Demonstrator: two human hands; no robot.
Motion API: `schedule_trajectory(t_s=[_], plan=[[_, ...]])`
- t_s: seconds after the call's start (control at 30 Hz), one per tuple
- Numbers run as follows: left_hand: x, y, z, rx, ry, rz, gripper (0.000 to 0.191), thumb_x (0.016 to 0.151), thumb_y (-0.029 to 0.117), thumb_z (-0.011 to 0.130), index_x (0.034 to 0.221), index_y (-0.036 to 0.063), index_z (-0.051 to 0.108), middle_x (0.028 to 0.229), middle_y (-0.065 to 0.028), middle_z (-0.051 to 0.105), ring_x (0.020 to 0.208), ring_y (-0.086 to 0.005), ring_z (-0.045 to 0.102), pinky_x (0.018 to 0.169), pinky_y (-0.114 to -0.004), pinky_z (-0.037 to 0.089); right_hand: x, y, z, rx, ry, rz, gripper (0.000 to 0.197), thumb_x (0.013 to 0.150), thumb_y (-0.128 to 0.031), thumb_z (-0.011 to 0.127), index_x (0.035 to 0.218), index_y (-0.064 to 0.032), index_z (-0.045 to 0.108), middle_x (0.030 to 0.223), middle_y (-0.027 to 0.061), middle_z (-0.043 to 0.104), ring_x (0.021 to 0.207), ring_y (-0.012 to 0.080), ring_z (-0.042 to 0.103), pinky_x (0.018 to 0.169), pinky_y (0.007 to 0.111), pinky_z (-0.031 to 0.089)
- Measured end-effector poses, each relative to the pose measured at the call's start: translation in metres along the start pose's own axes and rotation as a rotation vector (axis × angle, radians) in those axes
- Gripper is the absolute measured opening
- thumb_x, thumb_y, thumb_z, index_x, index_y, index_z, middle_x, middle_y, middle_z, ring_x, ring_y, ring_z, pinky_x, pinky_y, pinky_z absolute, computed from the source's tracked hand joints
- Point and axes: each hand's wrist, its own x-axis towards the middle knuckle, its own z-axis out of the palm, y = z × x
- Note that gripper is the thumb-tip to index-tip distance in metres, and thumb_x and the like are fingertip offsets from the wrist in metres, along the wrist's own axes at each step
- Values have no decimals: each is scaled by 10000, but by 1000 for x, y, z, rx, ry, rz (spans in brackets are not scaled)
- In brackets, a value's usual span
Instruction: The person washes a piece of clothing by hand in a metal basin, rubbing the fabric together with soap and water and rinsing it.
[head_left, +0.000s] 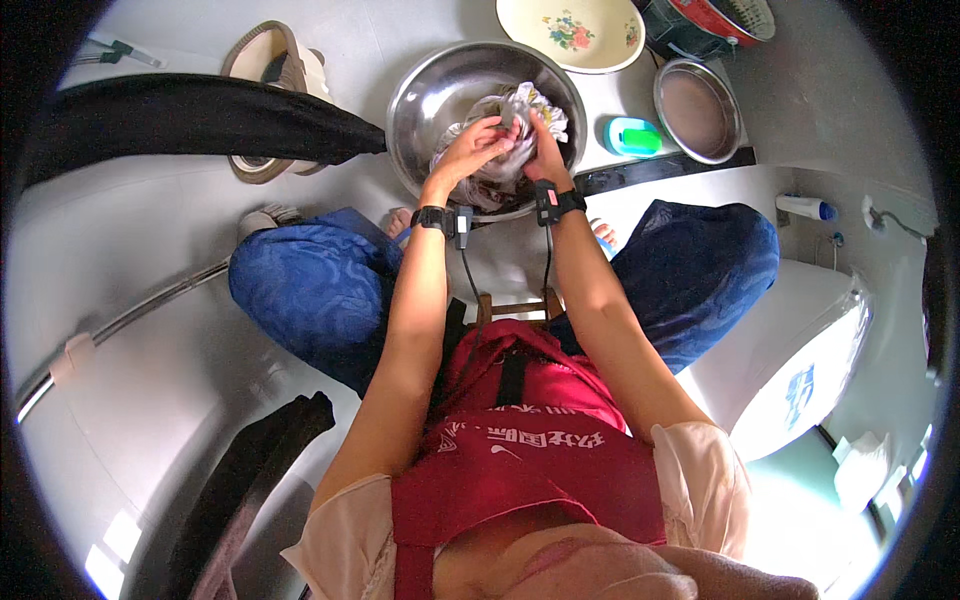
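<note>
A wide stainless steel basin (427, 97) stands on the floor between my feet. Inside it lies a bunched, wet-looking pale cloth (555, 124) with yellowish and dark patches. My left hand (472, 150) presses on the cloth from the left, fingers bent over it. From the right, my right hand (546, 154) grips the same cloth with the thumb raised. Folds between the two palms are lifted and slightly blurred. What lies under the cloth is hidden.
Beyond the basin are a floral cream basin (517, 22), a metal bowl of cloudy liquid (694, 112), a blue dish with a green item (634, 138) and a bucket (697, 22). Black fabric (187, 120) hangs at left. A wooden stool (517, 308) is beneath me.
</note>
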Motion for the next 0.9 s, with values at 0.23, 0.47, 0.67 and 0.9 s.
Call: schedule_trajectory(t_s=[0.23, 0.47, 0.67, 0.9], plan=[[-37, 40, 8, 184, 51, 178, 641, 731, 282, 871, 1225, -6, 582, 1104, -86, 680, 986, -162, 635, 884, -323, 500, -53, -11, 89, 102, -298, -70, 583, 1025, -382, 396, 1329, 115, 422, 1333, 280, 527, 1213, 370, 551, 1061, 443, 443], [-66, 54, 4, 331, 50, 101, 612, 786, 395, 813, 1209, -3, 619, 1068, -56, 678, 932, -135, 623, 861, -297, 488, -65, -2, 92, -126, -351, 76, 662, 727, -122, 481, 1362, 63, 446, 1443, 193, 478, 1288, 325, 507, 1117, 445, 378], [-75, 31, 11, 48, 101, 34, 502, 894, 425, 695, 1182, 15, 656, 1083, -63, 689, 958, -137, 626, 878, -293, 478, -58, 23, 37, 22, -208, 87, 391, 733, -97, 477, 1071, 30, 624, 1068, 154, 675, 981, 302, 646, 978, 418, 486], [-55, 36, 23, -402, 329, 98, 529, 951, 455, 612, 1206, -9, 608, 1143, -88, 666, 1008, -155, 635, 898, -306, 493, -55, 17, 25, 114, -316, 23, 349, 722, -98, 501, 1015, 8, 658, 1097, 140, 687, 1052, 287, 632, 1009, 434, 463]])
